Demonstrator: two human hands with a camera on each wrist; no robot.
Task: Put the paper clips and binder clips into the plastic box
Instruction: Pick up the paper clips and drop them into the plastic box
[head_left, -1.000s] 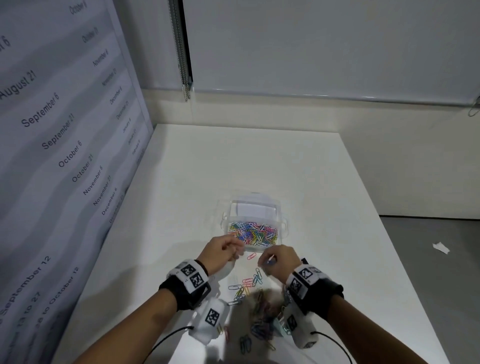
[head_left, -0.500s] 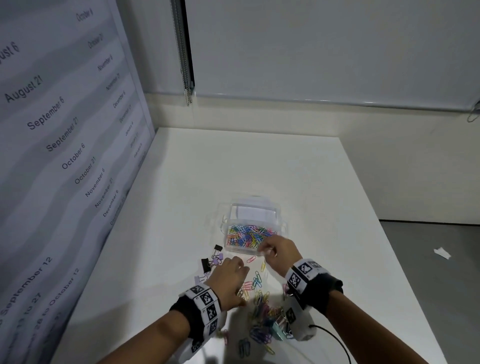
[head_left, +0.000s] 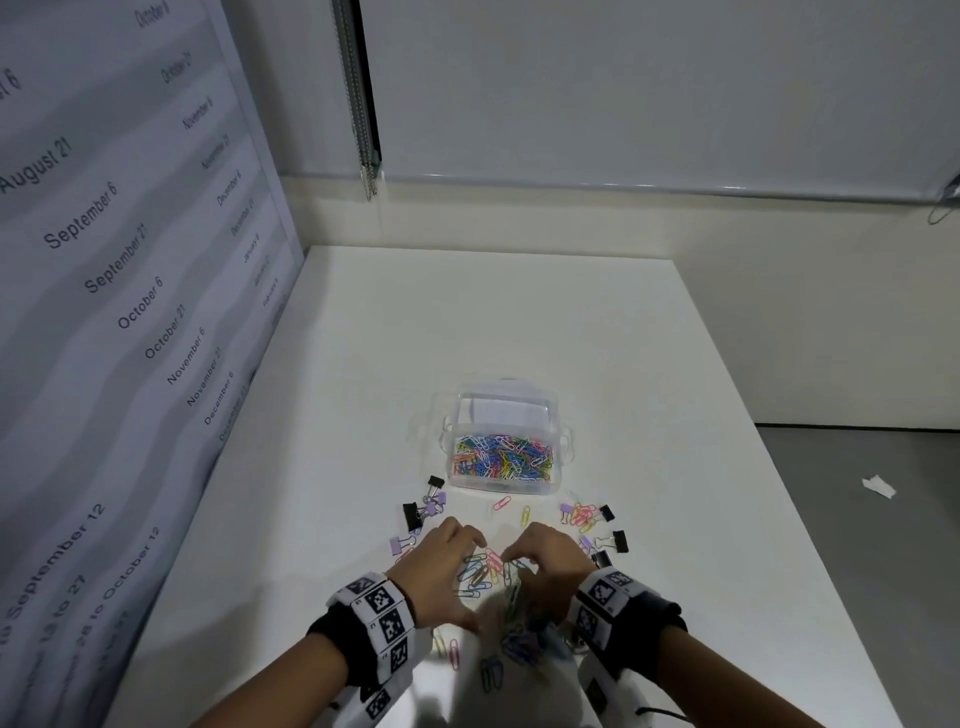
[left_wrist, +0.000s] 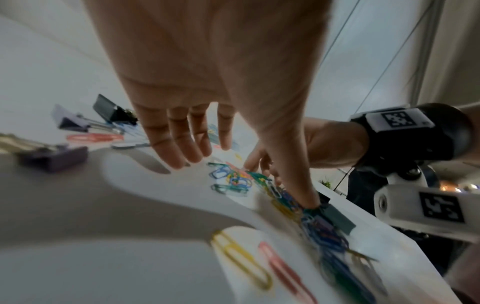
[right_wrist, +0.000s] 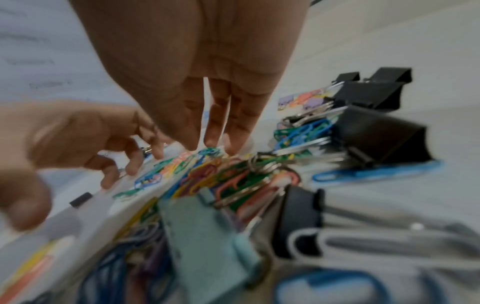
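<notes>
The clear plastic box (head_left: 563, 448) stands mid-table, holding many coloured paper clips. Nearer me a loose heap of paper clips (head_left: 485, 574) lies between my hands. My left hand (head_left: 457, 566) has its fingers (left_wrist: 182, 148) spread and nearly straight over the table, its thumb on the clips (left_wrist: 233, 181). My right hand (head_left: 540, 561) faces it, with fingertips (right_wrist: 213, 139) down on the same heap (right_wrist: 197, 170). Neither hand holds anything. Black and purple binder clips (head_left: 415, 514) lie to the left, and black ones (head_left: 618, 540) to the right.
More paper clips (head_left: 519, 644) and a teal binder clip (right_wrist: 205, 232) lie below my wrists near the front edge. The white table (head_left: 467, 322) meets a printed wall panel (head_left: 130, 312) on the left. Floor lies beyond the right edge.
Both hands were at the box a second ago. The left drew back first, then the right. Now both are down on the loose heap.
</notes>
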